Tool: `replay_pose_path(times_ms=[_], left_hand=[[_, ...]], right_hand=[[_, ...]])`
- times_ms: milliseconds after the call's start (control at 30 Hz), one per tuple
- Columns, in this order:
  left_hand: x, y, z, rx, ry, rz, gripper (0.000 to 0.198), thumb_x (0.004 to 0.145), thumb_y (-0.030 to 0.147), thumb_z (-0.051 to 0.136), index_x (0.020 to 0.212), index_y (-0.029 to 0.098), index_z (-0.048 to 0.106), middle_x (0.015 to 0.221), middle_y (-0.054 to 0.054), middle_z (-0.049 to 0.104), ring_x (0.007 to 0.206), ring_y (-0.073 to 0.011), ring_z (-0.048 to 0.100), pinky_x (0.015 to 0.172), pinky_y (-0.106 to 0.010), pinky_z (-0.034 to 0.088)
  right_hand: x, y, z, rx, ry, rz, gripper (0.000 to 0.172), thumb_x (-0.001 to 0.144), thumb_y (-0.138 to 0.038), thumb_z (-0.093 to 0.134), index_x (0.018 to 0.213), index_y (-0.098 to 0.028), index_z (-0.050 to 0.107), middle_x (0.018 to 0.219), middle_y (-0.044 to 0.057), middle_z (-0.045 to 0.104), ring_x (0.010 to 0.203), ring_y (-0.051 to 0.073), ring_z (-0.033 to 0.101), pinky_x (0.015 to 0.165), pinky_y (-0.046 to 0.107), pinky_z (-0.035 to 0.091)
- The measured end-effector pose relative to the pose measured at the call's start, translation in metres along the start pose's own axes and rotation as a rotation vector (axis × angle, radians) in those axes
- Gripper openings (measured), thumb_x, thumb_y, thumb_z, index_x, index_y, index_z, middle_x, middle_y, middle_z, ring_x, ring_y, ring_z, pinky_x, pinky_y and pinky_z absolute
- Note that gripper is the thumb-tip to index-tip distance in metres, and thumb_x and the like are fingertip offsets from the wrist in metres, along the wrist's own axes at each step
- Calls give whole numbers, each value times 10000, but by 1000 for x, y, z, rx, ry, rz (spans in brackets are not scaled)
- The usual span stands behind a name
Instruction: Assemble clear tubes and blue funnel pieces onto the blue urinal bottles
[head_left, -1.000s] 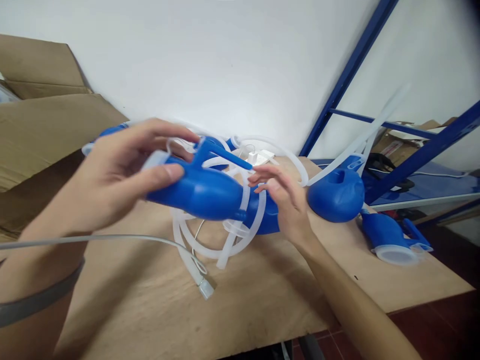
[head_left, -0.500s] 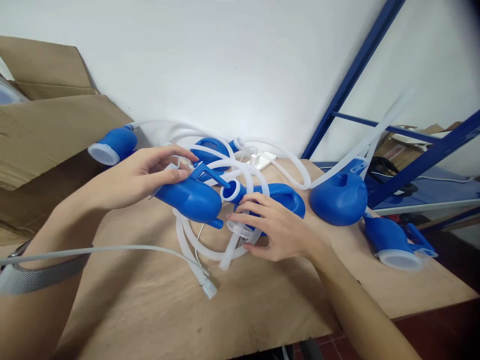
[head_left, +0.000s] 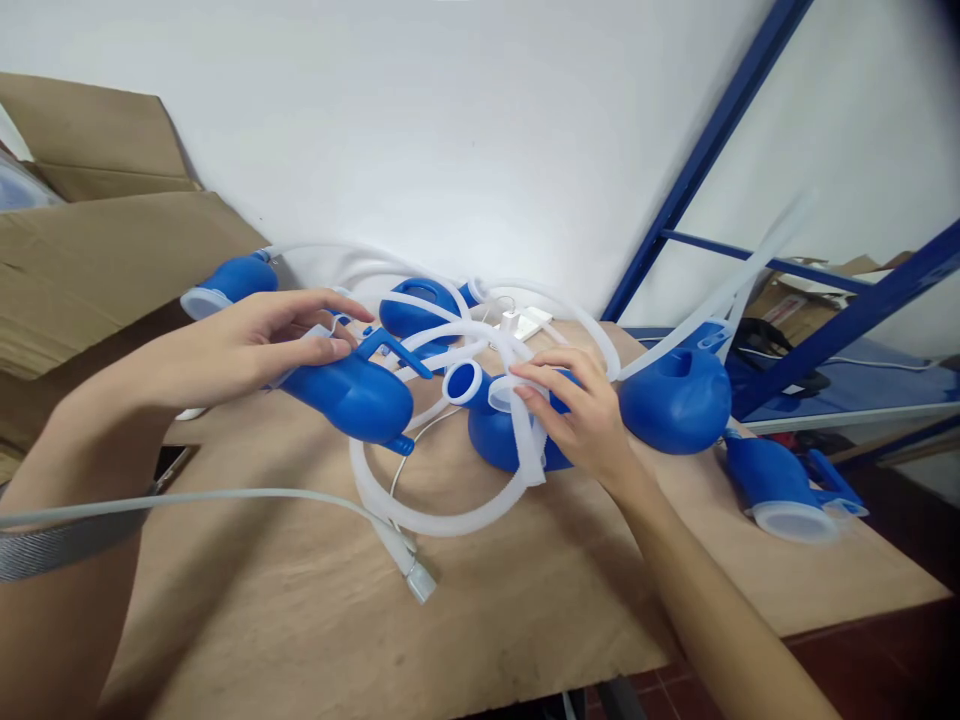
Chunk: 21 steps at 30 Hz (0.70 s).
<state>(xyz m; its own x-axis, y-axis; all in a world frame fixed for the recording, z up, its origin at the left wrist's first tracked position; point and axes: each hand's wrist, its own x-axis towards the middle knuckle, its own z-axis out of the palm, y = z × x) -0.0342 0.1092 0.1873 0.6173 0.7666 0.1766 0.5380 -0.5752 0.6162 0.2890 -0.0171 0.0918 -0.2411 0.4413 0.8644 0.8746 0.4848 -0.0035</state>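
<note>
My left hand (head_left: 274,345) is closed round the rim end of a blue plastic urinal funnel (head_left: 352,400) with a handle, its narrow spout tilted down to the right. Between the fingertips of my right hand (head_left: 581,410) is a translucent cap (head_left: 502,393), close to the open mouth of a blue bottle (head_left: 491,440). A clear hose (head_left: 439,524) loops over the table near that bottle, and a tube end hangs in front of it. My right hand partly hides the bottle.
A second blue bottle (head_left: 420,308) lies behind the hoses. To the right stand another bottle (head_left: 675,405) and a funnel (head_left: 772,478); one more funnel (head_left: 240,280) is by the cardboard box (head_left: 112,270). A grey cable (head_left: 247,494) crosses in front. Blue shelving (head_left: 697,150) rises at right.
My left hand and the funnel have moved left, away from the bottle's mouth. My right hand has lifted the cap up and to the right, and the tube end moved with it.
</note>
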Motion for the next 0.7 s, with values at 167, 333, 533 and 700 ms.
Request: replay_pose_path(times_ms=[167, 333, 533, 700], left_hand=[[-4, 4, -1, -30, 61, -60, 558, 777, 691, 642, 1169, 311, 757, 1169, -19, 739, 1104, -311, 691, 730, -304, 606], [-1, 5, -2, -11, 43, -44, 590, 748, 709, 637, 1171, 316, 757, 1116, -24, 741, 1054, -306, 699, 728, -327, 613], [3, 3, -3, 24, 28, -25, 587, 750, 720, 627, 1154, 318, 763, 1108, -25, 748, 1043, -302, 705, 746, -348, 622], [-2, -3, -5, -27, 136, -19, 457, 814, 625, 634, 1138, 331, 766, 1167, 9, 761, 1078, -300, 710, 795, -336, 598]], right_hand=[[-6, 1, 7, -1, 45, 208, 215, 1014, -292, 632, 1194, -247, 741, 1004, 66, 639, 875, 197, 658, 724, 328, 572], [-5, 6, 4, 11, -111, 340, 380, 1031, -424, 580, 1344, -222, 653, 1001, 70, 643, 876, 221, 651, 799, 388, 563], [-4, 23, -17, 213, -342, 318, 466, 1026, -398, 569, 1464, -244, 529, 1126, 76, 714, 1033, 253, 685, 955, 451, 541], [-7, 28, -23, 290, -429, 360, 493, 1077, -420, 460, 1557, -312, 434, 1475, 75, 613, 1420, 282, 515, 1214, 550, 352]])
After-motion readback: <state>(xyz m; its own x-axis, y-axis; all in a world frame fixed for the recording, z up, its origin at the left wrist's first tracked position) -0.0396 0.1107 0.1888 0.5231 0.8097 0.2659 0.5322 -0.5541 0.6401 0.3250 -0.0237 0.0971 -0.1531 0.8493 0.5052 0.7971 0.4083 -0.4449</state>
